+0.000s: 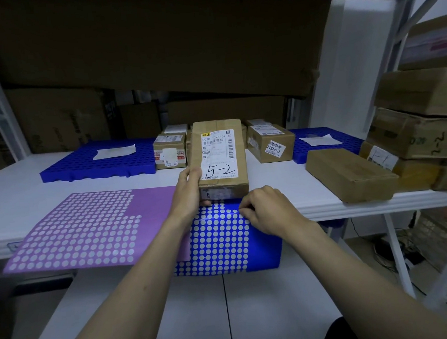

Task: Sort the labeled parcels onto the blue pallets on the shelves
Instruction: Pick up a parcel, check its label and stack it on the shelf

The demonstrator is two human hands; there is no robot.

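Gripping the near left corner of the parcel (219,156), the left hand (189,188) is propping it upright on the shelf (285,186) so its "5-2" label is facing the person, probably for reading. The right hand (267,210), just below and right of the parcel, is curling its fingers at the blue sticker sheet (263,246), seemingly pinching a dot. Behind, blue pallets (83,167) are lying empty beside other boxes (269,143).

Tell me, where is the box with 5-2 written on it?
The 5-2 box is mid-frame in the head view, held by the left hand above the blue dotted sheet, in front of the small parcels.
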